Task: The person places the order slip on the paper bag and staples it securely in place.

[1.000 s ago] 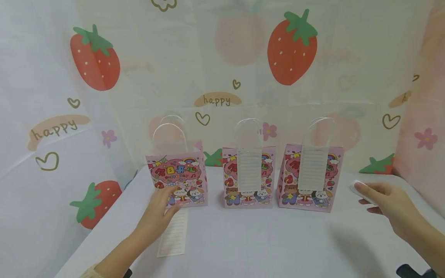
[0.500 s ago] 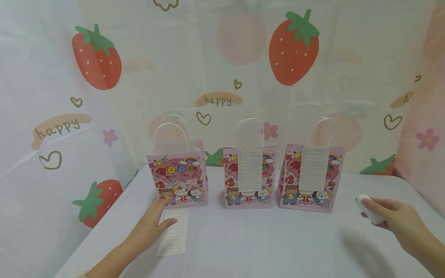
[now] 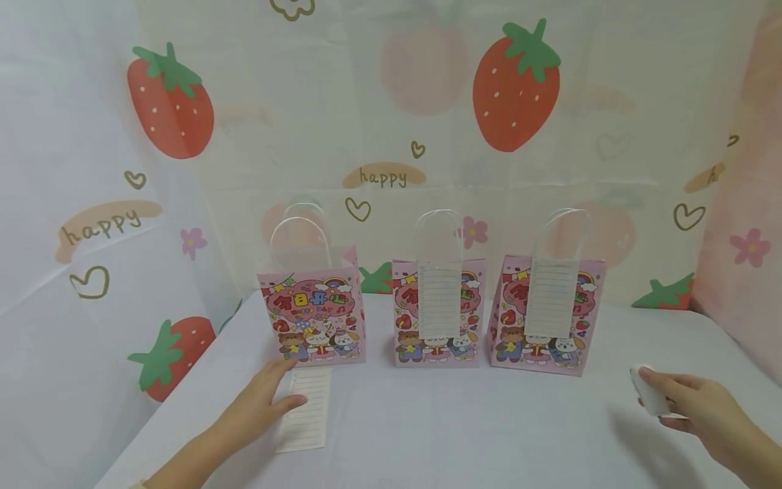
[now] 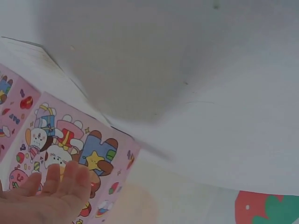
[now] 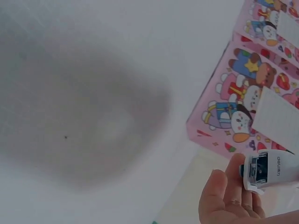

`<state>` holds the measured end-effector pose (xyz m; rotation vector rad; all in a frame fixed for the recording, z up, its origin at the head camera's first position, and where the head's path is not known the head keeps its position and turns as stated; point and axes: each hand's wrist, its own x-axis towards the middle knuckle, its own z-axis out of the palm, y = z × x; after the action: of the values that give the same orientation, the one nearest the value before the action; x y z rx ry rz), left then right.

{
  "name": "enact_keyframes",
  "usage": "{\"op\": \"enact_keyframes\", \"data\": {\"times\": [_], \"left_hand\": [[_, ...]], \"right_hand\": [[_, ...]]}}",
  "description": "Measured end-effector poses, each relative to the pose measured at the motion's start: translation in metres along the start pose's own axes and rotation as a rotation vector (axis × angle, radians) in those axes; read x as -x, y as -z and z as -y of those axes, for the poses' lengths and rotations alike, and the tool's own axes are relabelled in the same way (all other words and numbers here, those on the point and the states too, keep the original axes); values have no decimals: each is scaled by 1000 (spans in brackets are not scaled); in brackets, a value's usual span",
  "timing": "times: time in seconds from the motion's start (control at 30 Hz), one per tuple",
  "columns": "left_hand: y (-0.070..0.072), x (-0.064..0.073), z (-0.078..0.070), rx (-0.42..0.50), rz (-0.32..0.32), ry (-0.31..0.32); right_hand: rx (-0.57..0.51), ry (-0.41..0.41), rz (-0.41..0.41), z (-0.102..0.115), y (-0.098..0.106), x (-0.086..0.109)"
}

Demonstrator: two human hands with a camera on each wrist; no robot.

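Lower right, right hand (image 3: 702, 401) grips white stapler (image 3: 654, 394); lower left, left hand (image 3: 256, 397), thumb and fingers spread, overlaps lined slip (image 3: 310, 418), contact hard to tell.

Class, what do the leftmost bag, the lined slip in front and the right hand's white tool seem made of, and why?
Leftmost bag: probably smooth paper or thin card, given its crisp folded edges.
Lined slip: apparently matte paper, being thin and ruled.
White tool: likely hard plastic, judging by its smooth moulded casing; its dark, glinting end may be metal.
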<state>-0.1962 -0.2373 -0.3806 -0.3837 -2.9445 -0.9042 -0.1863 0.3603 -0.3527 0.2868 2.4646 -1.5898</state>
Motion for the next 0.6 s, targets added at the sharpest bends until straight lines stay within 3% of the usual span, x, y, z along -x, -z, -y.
{"op": "enact_keyframes", "data": {"times": [0.6], "left_hand": [[0,3,16,-42,28,6]], "right_hand": [[52,-122,89,-25,-12,-10]]}}
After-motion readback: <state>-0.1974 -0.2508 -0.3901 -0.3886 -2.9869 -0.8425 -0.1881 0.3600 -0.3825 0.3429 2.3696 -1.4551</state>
